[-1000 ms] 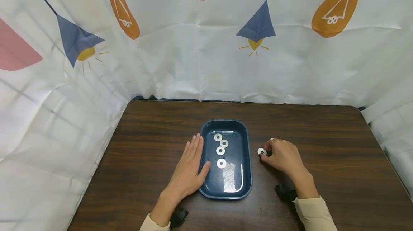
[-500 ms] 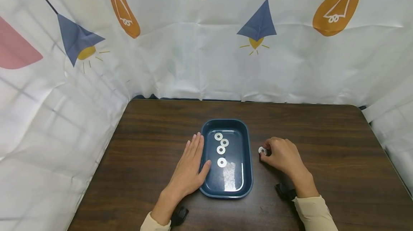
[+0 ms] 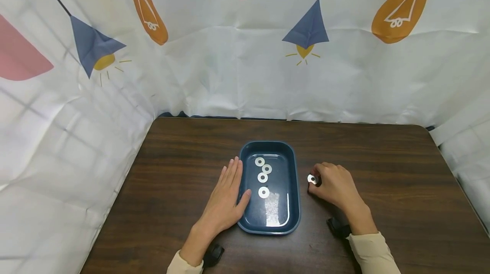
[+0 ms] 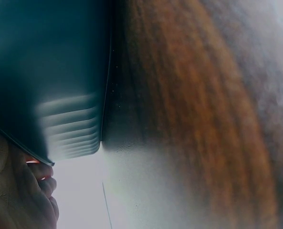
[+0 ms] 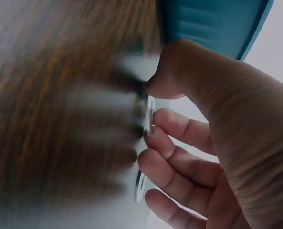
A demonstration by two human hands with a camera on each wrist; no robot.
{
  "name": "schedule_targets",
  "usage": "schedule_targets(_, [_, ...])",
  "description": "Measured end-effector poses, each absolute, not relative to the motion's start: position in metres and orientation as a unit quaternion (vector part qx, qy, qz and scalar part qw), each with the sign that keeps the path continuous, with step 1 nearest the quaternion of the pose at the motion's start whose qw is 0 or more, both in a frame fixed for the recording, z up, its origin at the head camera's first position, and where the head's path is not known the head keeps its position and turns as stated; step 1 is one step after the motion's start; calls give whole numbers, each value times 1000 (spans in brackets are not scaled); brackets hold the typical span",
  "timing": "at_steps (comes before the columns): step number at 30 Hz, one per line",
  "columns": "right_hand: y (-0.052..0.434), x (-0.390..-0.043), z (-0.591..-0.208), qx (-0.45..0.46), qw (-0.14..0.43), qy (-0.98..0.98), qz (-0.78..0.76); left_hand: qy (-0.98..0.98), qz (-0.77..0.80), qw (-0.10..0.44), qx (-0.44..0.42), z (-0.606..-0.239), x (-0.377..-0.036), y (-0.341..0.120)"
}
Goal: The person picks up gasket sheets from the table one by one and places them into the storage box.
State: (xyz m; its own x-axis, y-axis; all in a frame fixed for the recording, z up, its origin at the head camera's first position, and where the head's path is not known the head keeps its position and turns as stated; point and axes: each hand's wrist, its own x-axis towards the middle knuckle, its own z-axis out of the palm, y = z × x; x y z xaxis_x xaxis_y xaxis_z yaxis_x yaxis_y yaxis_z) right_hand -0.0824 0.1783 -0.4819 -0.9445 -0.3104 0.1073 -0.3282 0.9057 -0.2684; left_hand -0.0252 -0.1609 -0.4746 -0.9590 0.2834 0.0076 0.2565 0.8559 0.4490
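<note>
The right hand [image 3: 334,186] pinched a washer [image 3: 312,178] at its fingertips, just right of the tray [image 3: 292,189]. The left hand [image 3: 223,199] lay flat and open against the tray's left wall.

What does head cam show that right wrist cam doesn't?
Head only: four washers lying in the blue tray, the left hand flat beside the tray's left side with its thumb at the rim, the whole wooden table and the printed backdrop.
Right wrist only: a close look at the grip, with the washer held on edge between thumb and fingers, and what looks like a second washer lower in the hand.
Both: the right hand pinching a washer just right of the tray.
</note>
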Motion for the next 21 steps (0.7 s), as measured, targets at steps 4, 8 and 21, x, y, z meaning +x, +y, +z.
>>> schedule_targets(4, [179, -82, -484, 160, 30, -975, 150, 963, 227, 29, 142, -475, -25, -161])
schedule_targets(8, [180, -83, -485, 160, 32, -974, 155, 963, 226, 25, 146, -476, -25, -161])
schedule_targets(21, [182, -84, -486, 156, 39, -972, 171, 962, 229, 25, 144, -476, -25, -161])
